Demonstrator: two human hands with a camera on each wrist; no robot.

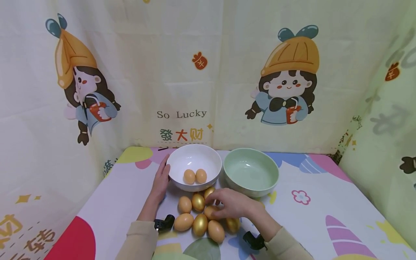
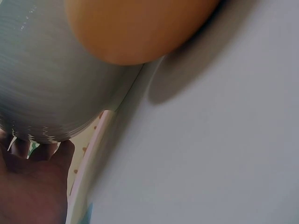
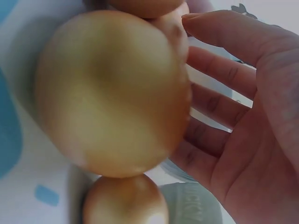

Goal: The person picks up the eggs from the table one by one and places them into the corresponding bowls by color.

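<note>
My left hand [image 1: 160,180] rests against the outer left side of a white bowl [image 1: 173,182], its fingers and thumb on the wall. Inside that bowl lie two brown eggs [image 1: 190,176]. In front of it, several brown and golden eggs sit close together on the table. My right hand [image 1: 230,203] reaches over this group, with fingers and thumb around a brown egg [image 1: 211,212] that they partly hide. Close to the right wrist camera, a golden egg [image 3: 112,93] covers some fingertips. A brown egg [image 2: 140,28] fills the top of the left wrist view.
A pale green bowl [image 1: 250,173] stands right of the white one, its inside bare. The table [image 1: 292,224] has a colourful printed cover. Printed cloth [image 1: 227,90] hangs behind the table and at both sides.
</note>
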